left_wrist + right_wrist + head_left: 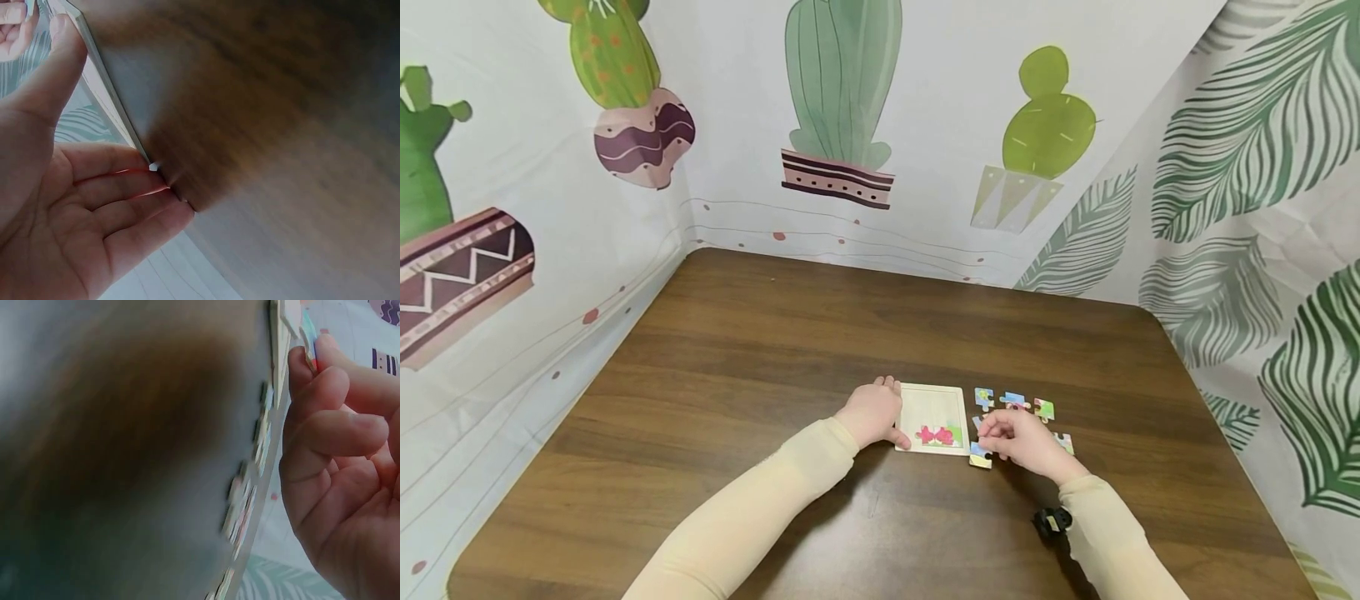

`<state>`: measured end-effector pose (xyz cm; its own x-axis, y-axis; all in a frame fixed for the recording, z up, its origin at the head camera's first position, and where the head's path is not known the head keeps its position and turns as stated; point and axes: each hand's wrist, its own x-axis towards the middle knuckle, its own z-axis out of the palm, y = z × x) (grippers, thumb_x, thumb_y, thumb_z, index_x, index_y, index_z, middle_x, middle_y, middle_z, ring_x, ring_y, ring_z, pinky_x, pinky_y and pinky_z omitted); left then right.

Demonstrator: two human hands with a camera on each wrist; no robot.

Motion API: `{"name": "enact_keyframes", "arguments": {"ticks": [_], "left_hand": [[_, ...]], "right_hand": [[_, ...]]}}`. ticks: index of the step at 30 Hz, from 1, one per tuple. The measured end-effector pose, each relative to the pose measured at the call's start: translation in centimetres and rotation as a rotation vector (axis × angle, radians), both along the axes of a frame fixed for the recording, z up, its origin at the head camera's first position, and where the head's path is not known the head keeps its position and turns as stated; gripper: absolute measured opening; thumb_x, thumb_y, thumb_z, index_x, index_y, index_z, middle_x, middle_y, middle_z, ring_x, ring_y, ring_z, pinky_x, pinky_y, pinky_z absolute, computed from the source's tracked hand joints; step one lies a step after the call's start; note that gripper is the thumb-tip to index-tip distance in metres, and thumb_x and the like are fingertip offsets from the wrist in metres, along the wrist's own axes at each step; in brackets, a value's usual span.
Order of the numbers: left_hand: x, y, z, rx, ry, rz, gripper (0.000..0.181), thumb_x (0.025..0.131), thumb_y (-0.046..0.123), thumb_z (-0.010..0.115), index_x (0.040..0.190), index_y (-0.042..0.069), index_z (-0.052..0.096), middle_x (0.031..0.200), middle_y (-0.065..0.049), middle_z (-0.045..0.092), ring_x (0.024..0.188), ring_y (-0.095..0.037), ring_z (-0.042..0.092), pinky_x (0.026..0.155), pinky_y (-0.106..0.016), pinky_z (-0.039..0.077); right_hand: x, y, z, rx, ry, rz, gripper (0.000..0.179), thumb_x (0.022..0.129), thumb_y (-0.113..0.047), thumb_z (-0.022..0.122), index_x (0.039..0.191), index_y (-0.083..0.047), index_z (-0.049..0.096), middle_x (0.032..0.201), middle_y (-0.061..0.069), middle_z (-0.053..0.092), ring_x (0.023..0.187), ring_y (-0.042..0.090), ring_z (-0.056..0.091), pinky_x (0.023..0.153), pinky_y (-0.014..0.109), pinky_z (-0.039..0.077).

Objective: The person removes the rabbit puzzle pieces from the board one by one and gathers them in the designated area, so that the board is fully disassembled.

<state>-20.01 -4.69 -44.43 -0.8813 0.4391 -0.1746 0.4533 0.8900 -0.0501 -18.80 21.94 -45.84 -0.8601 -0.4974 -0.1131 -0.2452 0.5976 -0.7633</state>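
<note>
A shallow pale wooden puzzle tray [931, 404] lies on the table, with red-and-green puzzle pieces [944, 436] along its near side. My left hand [872, 412] rests against the tray's left edge. In the left wrist view its fingers are stretched out, and the thumb touches the tray's rim [103, 81]. Just right of the tray, my right hand [1024, 442] pinches a puzzle piece [309, 339] between thumb and fingertips; the piece appears edge-on in the right wrist view, its picture mostly hidden. A blue-and-yellow piece [980, 456] lies on the table below those fingers.
Several loose puzzle pieces lie beyond and beside the right hand, among them a blue one [984, 397] and a green one [1044, 408]. Brown wooden table [737, 358] surrounds everything. Cloth walls [947, 125] printed with cacti and leaves stand behind it.
</note>
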Motion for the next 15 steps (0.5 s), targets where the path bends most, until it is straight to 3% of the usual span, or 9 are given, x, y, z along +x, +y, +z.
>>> {"name": "enact_keyframes", "arguments": {"ticks": [15], "left_hand": [[-0.1, 0.1, -0.2, -0.01, -0.006, 0.015, 0.104, 0.066, 0.068, 0.069, 0.137, -0.004, 0.047, 0.138, -0.014, 0.051, 0.129, -0.024, 0.048, 0.097, -0.031, 0.046]], "right_hand": [[0.3, 1.4, 0.1, 0.132, 0.154, -0.023, 0.012, 0.08, -0.01, 0.074, 0.078, -0.013, 0.063, 0.073, -0.007, 0.058, 0.063, 0.003, 0.048, 0.059, 0.021, 0.042]]}}
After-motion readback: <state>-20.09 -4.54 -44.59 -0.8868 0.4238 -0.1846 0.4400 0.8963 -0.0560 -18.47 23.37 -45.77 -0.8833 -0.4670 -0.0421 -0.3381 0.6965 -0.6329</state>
